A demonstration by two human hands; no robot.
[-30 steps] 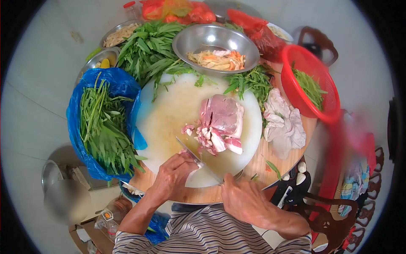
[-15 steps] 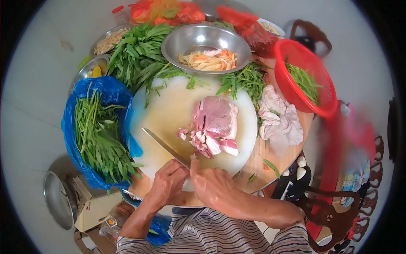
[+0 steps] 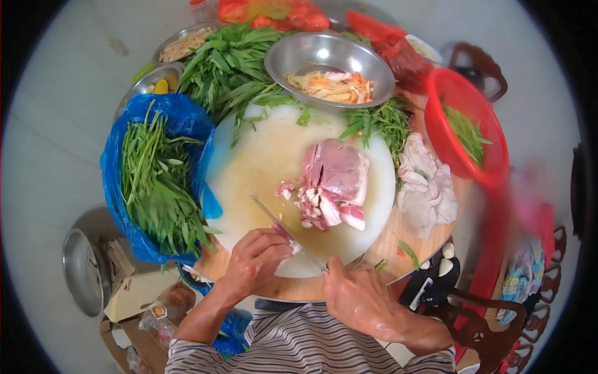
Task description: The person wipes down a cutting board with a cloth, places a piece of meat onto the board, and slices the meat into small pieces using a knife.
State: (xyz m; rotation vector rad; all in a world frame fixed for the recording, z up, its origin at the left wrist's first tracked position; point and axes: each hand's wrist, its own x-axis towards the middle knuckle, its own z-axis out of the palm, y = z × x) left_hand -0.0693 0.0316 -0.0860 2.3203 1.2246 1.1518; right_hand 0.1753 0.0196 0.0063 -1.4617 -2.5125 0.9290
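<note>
- The right hand (image 3: 361, 300) is closed around the handle of a knife (image 3: 285, 232), its blade slanting away and leftward from the grip, across the front of the left hand.
- The left hand (image 3: 255, 260), fingers bent, grips a small piece of meat (image 3: 294, 247) against the blade, over the near edge of the round white board (image 3: 243, 187).
- Just beyond the blade, small meat scraps (image 3: 284, 190) lie on the board; right of them, the large slab of meat (image 3: 335, 169) and its cut strips sit beyond both hands.
- Left of the left hand, a blue bag (image 3: 113, 168) full of long greens (image 3: 159, 206) crowds the board, one blue flap lying over its edge.
- Far beyond the hands, a steel bowl (image 3: 283, 59) of pale and orange shreds and a heap of leafy greens (image 3: 227, 71) block the board's far rim.
- Beyond and right of the right hand are a crumpled pale cloth (image 3: 427, 190), beside the board, and a red basket (image 3: 436, 134) holding greens.
- A loose leaf (image 3: 409, 254) lies on the wooden tabletop (image 3: 389, 262), near the right hand.
</note>
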